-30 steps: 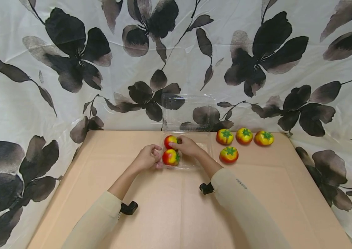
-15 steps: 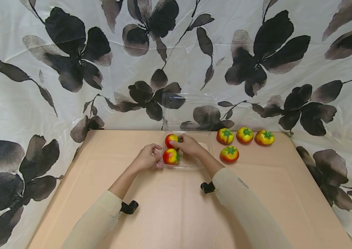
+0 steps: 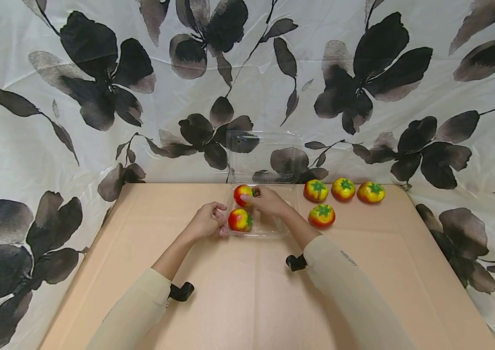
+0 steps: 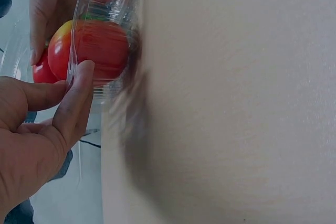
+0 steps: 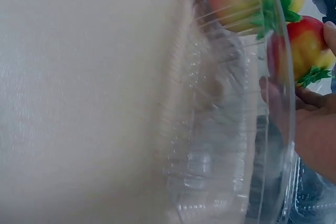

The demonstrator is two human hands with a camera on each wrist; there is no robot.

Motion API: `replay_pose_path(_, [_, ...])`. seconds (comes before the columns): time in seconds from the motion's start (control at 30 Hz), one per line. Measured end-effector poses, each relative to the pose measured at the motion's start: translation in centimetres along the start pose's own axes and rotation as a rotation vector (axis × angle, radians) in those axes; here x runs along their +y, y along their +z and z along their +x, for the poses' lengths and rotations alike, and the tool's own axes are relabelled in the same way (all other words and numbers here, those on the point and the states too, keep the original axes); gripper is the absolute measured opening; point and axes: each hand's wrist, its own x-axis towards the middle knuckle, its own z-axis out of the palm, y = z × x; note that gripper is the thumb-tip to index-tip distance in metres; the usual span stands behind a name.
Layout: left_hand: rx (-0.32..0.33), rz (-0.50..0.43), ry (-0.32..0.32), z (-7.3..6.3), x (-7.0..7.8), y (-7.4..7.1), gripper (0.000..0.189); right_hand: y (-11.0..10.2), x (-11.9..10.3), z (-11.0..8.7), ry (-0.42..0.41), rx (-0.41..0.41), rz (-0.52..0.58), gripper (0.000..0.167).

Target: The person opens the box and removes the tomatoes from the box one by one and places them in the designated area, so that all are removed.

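A clear plastic clamshell box (image 3: 269, 228) stands at the table's back edge with its lid up. In its left side, one red-and-yellow tomato with a green leafy top (image 3: 238, 220) sits at the front. My right hand (image 3: 270, 202) holds another tomato (image 3: 243, 194) just behind it, fingers around its leafy side. In the right wrist view this held tomato (image 5: 304, 48) overlaps the box's clear wall. My left hand (image 3: 207, 221) pinches the box's left rim between thumb and fingers, as the left wrist view shows with the hand (image 4: 42, 140) beside the front tomato (image 4: 100, 48).
To the right of the box lie several more tomatoes, three in a back row (image 3: 343, 190) and one tomato (image 3: 322, 216) in front. The raised clear lid (image 3: 264, 158) leans near a floral cloth (image 3: 151, 97) behind the light brown table (image 3: 230, 291).
My right hand has shifted the held tomato slightly back and to the right, widening its offset from the front tomato. My left hand stays on the box's rim.
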Motion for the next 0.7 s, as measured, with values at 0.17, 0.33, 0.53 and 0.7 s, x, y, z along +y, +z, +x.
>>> replay_pose_path(0.17, [0.002, 0.011, -0.003, 0.0, 0.1, 0.0, 0.04, -0.8, -0.2, -0.6, -0.005, 0.004, -0.012, 0.075])
replay_pose_path(0.33, [0.008, 0.029, 0.003, 0.0, 0.1, 0.0, 0.04, -1.8, -0.3, -1.4, -0.044, 0.008, 0.021, 0.072])
replay_pose_path(0.53, [0.003, 0.01, -0.002, 0.0, -0.1, 0.0, 0.042, -2.8, -0.2, -2.8, -0.111, 0.016, 0.071, 0.069])
replay_pose_path(0.7, [0.008, 0.026, -0.004, -0.2, 0.0, 0.0, 0.041, -3.7, -0.1, -4.2, -0.157, 0.043, 0.087, 0.071])
